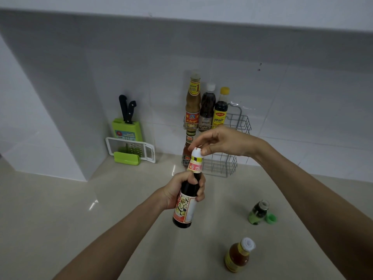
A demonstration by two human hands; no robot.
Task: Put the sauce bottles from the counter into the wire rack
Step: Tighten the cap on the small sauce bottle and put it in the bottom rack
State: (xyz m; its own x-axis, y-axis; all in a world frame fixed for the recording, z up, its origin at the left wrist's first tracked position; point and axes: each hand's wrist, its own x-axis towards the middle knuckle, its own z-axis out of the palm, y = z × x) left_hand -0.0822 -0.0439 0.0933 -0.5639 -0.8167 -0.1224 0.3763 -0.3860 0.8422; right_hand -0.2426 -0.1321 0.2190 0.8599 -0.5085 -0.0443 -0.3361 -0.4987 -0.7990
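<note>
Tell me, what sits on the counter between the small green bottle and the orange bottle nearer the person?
Nothing: in the head view, only bare counter lies between the green bottle and the orange bottle. The loose green cap sits off to the side.

Pale grey tiled wall [282, 87] w/ faint grout lines, a white band across the top. At left a plain white column [40, 110] juts fwd, making a corner. Beige glossy counter [60, 209] below, small light glints on it. Dim, even light overall.
</note>
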